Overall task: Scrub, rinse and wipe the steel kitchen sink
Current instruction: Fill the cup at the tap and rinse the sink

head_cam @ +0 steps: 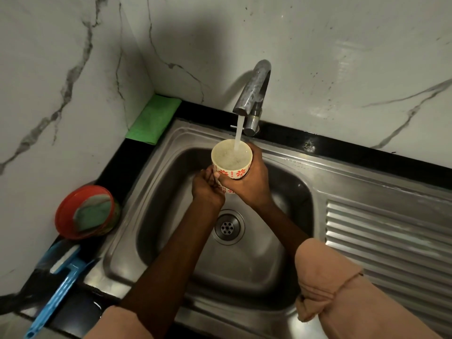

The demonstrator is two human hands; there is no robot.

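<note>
Steel tap (252, 94) running | both hands grip cup (231, 159): right (247, 182), left (208, 188)

white patterned cup (231, 160) under curved steel tap (253, 90), over steel sink (171, 143) basin | round steel drain (229, 227) below cup | ribbed draining board (389, 241) right of basin | green folded cloth (154, 118) at back-left corner | red round dish (66, 216) left, blue-handled brush (56, 289) before it
</note>
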